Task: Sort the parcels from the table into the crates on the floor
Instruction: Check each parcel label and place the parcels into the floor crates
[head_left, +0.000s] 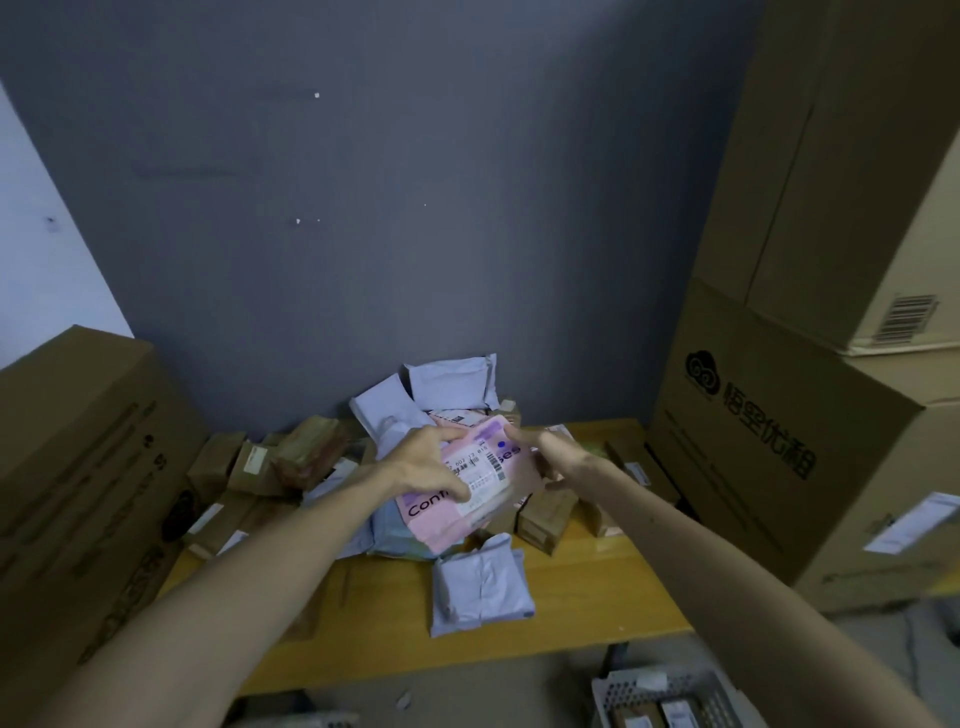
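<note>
Pink parcel is held up over the pile of parcels at the back of the yellow table. Both hands have it. The left hand curls its fingers over the top edge and presses its thumb on the white label. The right hand pinches the other side, with one finger on the far corner. The parcel is flat and tipped, and its long way runs between the two hands.

I think the white crate on the floor is where it goes. It sits low on the right, nearer the right hand, with brown boxes in it already. To get there the parcel must come back over the grey bag and the table's front edge. The big cardboard box stands close on the right, so the open way is toward the person.
</note>
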